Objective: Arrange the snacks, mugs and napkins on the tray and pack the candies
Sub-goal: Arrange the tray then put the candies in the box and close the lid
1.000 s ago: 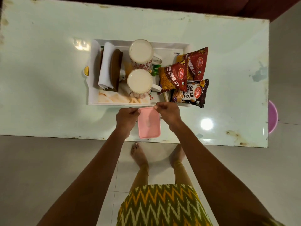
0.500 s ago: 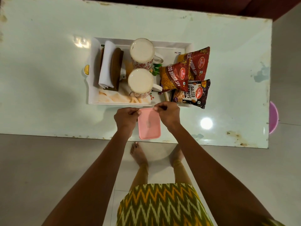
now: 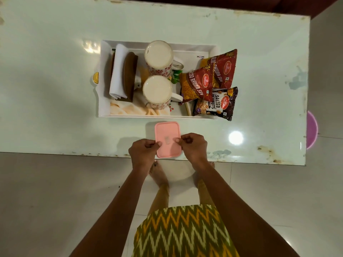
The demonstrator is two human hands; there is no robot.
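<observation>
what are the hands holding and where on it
Both hold the pink lidded box: the left hand pinches its left edge, the right hand its right edge, at the near half, thumbs on top.

Home: glass coffee table [image 3: 55, 108], tiled floor [image 3: 55, 201].

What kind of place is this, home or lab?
Likely a home living room: a worn glass-topped table on tiled floor, a maroon sofa edge behind it, and a white serving tray with floral mugs and snack packets.
</observation>
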